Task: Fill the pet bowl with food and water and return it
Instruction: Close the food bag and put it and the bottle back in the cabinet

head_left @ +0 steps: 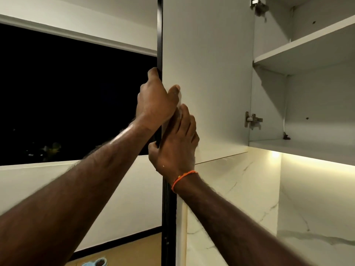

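White cabinet door (207, 77): standing swung open, its dark front edge facing the camera.
Left hand (155, 100): gripping that edge high up, fingers curling round the far side, thumb lying on the white inner face.
Right hand (175, 148): gripping the same edge just below, fingers lying on the inner face, thumb hooking the dark edge; an orange thread (182, 178) is circling the wrist.
Pet bowl (94, 263): pale blue, sitting on the floor far below both hands, partly cut off by the frame.
Shelves (307, 54): showing bare white boards.
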